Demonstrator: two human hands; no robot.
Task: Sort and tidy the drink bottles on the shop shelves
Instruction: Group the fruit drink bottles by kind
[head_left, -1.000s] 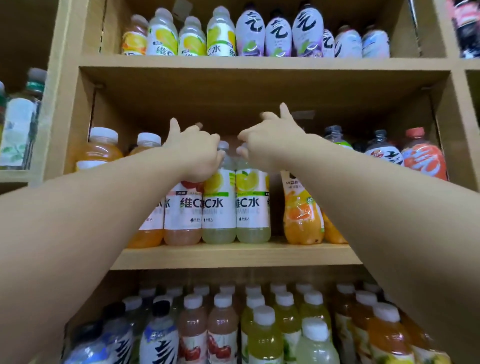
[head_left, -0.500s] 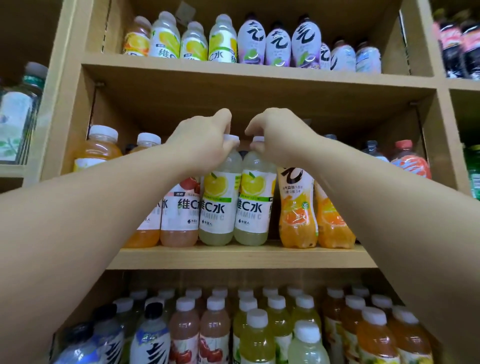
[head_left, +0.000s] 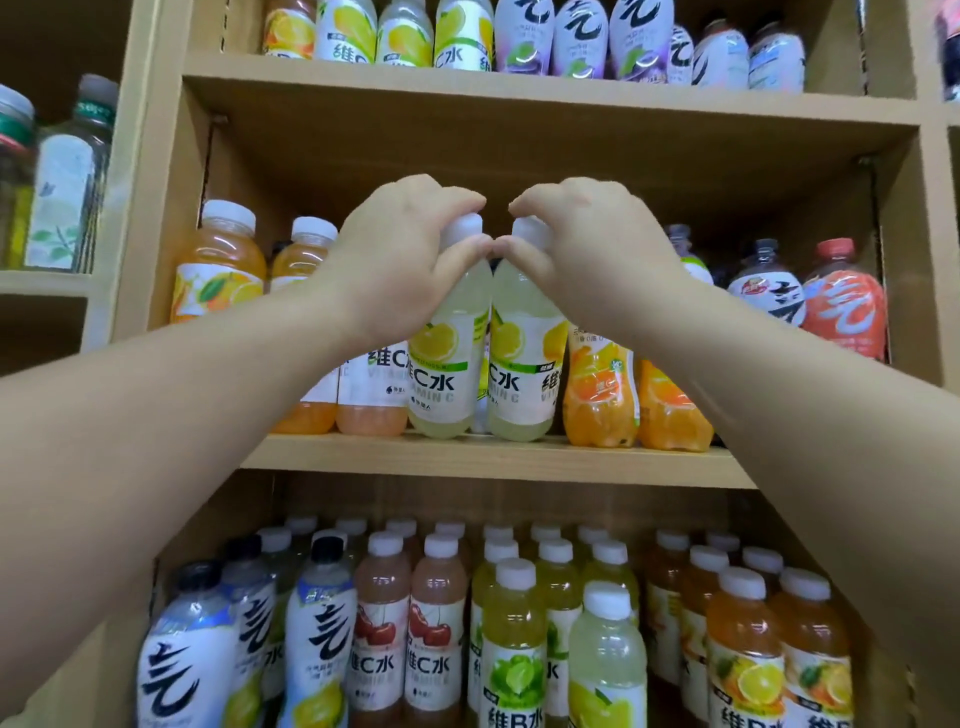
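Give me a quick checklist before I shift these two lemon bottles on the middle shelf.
1. Grip: left hand holds left lemon bottle at its cap: ok.
2. Grip: right hand holds right lemon bottle at its cap: ok.
3. Both bases on the middle shelf: ok.
4. Label of right lemon bottle facing front: not ok, name wraps sideways.
5. Gap to the orange bottle beside it: cannot tell.
6. Space behind them: cannot tell.

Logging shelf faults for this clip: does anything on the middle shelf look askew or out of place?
Nothing looks spilled or damaged. The left lemon bottle, gripped at its cap by the left hand, leans against the right lemon bottle, held by the right hand, whose label is turned off-centre.
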